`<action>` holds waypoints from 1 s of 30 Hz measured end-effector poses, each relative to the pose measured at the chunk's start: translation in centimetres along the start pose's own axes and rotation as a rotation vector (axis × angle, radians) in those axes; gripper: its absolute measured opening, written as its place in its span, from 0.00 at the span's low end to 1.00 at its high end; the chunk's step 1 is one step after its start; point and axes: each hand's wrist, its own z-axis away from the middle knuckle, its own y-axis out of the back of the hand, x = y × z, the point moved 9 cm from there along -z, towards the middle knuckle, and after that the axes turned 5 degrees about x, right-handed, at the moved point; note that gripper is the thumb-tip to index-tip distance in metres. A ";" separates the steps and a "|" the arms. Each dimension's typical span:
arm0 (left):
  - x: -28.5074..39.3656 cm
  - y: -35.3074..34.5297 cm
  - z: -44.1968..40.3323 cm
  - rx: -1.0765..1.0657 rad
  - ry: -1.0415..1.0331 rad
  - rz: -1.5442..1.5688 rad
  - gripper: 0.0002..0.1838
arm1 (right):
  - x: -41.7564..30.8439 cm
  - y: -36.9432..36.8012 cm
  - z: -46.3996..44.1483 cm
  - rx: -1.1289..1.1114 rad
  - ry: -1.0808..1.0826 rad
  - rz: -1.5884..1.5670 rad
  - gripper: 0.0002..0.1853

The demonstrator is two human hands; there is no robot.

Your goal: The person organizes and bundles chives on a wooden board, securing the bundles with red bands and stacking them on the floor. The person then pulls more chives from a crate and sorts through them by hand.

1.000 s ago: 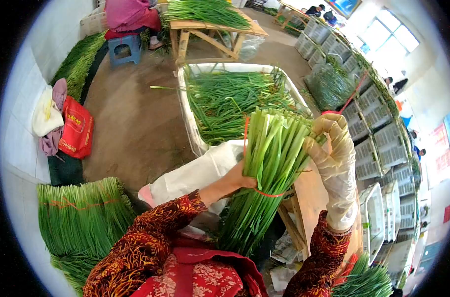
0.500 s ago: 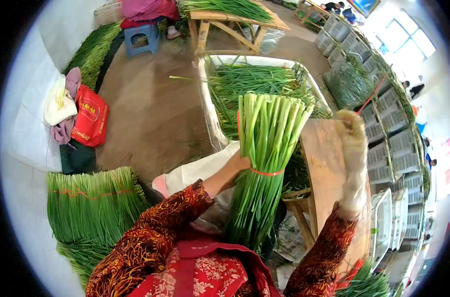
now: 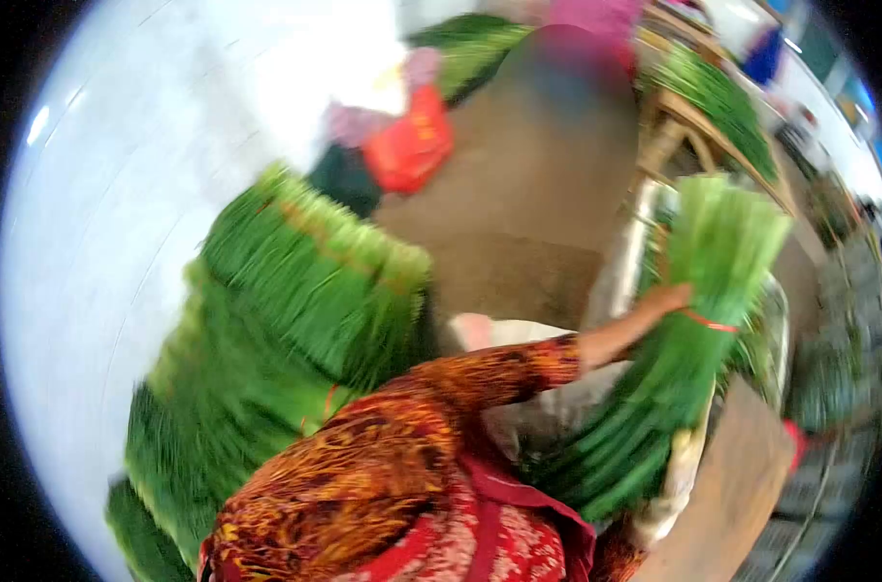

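My left hand [image 3: 666,301] is wrapped round a bundle of long green stalks [image 3: 679,359], beside the red band that ties it. The pale cut ends point up and the dark leaves hang down toward my lap. My right hand [image 3: 682,470], in a pale glove, is low behind the bundle's right side; its fingers are blurred and partly hidden by the leaves. A large pile of tied green bundles [image 3: 295,281] lies to my left.
A red bag [image 3: 412,145] lies on the floor ahead. A wooden board [image 3: 727,485] is at my right. Behind the bundle stands a white tub [image 3: 635,252]. Farther off are a wooden table [image 3: 688,112] with greens and a person in pink [image 3: 596,15].
The view has swung left and blurred. My left hand still holds the bundle. My gloved right hand has dropped from beside the bundle's top to low behind its leaves.
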 end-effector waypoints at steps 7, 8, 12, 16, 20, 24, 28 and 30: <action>13.2 1.5 3.2 0.072 -0.401 0.070 0.58 | 4.5 -3.7 -0.8 0.019 -0.082 -0.066 0.46; 13.7 2.2 6.1 0.055 -0.276 0.168 0.58 | 4.3 -4.7 -1.7 -0.002 -0.066 -0.076 0.46; 8.9 6.1 11.0 0.059 -0.389 0.254 0.62 | 3.5 -9.6 -5.5 -0.120 -0.006 -0.141 0.46; 9.2 10.6 13.9 0.238 -0.514 0.360 0.57 | 0.0 -16.7 -6.3 -0.316 0.118 -0.102 0.44; 7.8 15.6 15.1 0.395 -0.428 0.627 0.39 | -5.9 -24.2 -3.4 -0.510 0.259 0.006 0.45; 7.0 22.0 16.2 0.424 -0.381 0.930 0.32 | -7.1 -28.2 1.3 -0.640 0.192 0.030 0.50; 7.1 26.4 21.0 0.813 -0.292 0.749 0.32 | -2.5 -32.0 3.1 -0.663 0.085 -0.123 0.50; 6.5 27.7 22.0 0.842 -0.364 0.743 0.32 | -2.7 -32.9 3.3 -0.641 0.206 -0.061 0.49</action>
